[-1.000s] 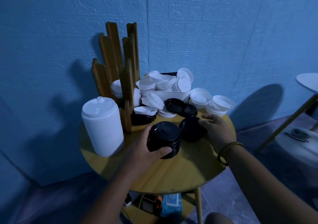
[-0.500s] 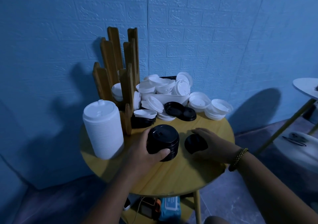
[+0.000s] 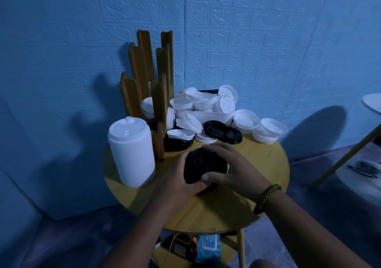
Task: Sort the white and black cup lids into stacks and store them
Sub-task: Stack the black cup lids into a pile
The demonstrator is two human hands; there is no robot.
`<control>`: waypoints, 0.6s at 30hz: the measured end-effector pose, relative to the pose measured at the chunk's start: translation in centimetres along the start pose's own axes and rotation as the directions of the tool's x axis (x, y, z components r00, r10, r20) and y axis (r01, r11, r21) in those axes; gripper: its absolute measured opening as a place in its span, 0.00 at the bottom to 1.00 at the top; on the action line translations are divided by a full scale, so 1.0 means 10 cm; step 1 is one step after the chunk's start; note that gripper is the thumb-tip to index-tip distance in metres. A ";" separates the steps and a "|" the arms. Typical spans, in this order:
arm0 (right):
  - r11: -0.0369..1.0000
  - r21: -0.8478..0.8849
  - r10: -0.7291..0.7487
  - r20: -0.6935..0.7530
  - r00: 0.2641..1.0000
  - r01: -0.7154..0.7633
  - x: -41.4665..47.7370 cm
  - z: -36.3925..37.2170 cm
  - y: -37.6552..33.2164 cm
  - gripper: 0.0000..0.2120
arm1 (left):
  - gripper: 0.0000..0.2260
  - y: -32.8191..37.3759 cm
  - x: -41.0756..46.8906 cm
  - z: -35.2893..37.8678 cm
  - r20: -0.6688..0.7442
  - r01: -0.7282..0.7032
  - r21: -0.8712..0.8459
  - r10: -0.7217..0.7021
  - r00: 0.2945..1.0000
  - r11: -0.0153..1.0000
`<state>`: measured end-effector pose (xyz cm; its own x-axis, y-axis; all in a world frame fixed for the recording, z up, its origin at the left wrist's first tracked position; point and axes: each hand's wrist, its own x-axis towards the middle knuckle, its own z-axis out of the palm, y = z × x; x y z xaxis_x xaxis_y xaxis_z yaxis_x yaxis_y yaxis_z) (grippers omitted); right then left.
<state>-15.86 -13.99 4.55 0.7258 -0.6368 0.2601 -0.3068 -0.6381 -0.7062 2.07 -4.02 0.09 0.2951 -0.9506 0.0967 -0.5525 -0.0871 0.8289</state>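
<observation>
A: Where is the black lid stack (image 3: 203, 164) just now?

B: Near the middle of the round wooden table (image 3: 266, 177), between both hands; the left hand (image 3: 181, 182) wraps its near left side with the thumb along the near edge, and the right hand (image 3: 233, 167) covers the top and right side, fingers curled over the far rim; both are clamped on it.

A: How does it look?

B: Matte black, round, short and squat, faintly ribbed down the side; much of it is hidden under the fingers, so I cannot tell how many lids it holds.

A: And the white ones?

B: A tall white lid stack (image 3: 132, 152) stands upright at the left edge of the table, ribbed all the way down, with a raised spout on its top lid; loose white lids (image 3: 206, 100) are heaped in a white tray (image 3: 206, 114) at the far side, some tilted, some upside down; two short piles of white lids (image 3: 270, 130) sit at the far right.

A: Any black ones loose?

B: Two black lids (image 3: 223, 131) lie flat and overlapping just beyond the hands; a low black pile (image 3: 177, 143) sits beside the wooden slatted holder (image 3: 148, 86), with one white lid resting on it.

A: Anything else?

B: A braided bracelet (image 3: 267, 198) on the right wrist; a blue wall (image 3: 268, 41) behind.
</observation>
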 end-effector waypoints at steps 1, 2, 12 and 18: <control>1.000 0.003 0.003 -0.002 1.000 -0.003 0.01 0.01 -0.01 0.36 | 0.38 0.00 0.00 0.00 0.002 -0.004 -0.004 0.004 1.000 1.000; 1.000 -0.001 0.005 0.003 1.000 -0.005 0.03 0.01 -0.02 0.36 | 0.38 0.00 -0.01 -0.01 0.004 -0.008 -0.008 0.008 1.000 1.000; 0.998 -0.055 0.030 0.088 0.996 -0.025 0.06 -0.09 0.03 0.26 | 0.40 0.01 0.00 0.01 0.006 0.010 -0.033 -0.010 1.000 0.999; 0.989 -0.149 0.018 -0.025 1.000 -0.022 0.08 -0.02 0.00 0.29 | 0.39 0.03 0.00 0.00 0.011 0.012 -0.015 -0.011 1.000 1.000</control>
<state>-15.42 -14.56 4.91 0.7043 -0.6590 0.2640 -0.4108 -0.6816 -0.6055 1.90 -4.02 0.31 0.2928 -0.9527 0.0813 -0.5376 -0.0937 0.8380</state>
